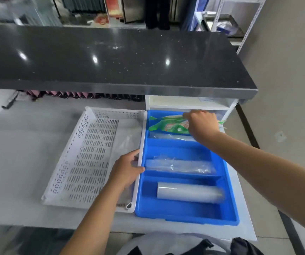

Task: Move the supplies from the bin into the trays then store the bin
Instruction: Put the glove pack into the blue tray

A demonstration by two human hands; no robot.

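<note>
Your left hand [125, 169] grips the perforated white plastic bin's [85, 155] right rim. Your right hand [201, 124], fingers hidden, seems to pinch the green printed pouch [168, 125] in the divided blue plastic tray's [227, 181] far compartment.

A glossy black speckled stone countertop [111, 57] spans the scene beyond the grip area. Beneath its right end sits a white open shelf unit [190, 103]. A white work surface [19, 153] extends left of the grip. A white perforated metal rack [247, 21] stands at far right, background blurred.
</note>
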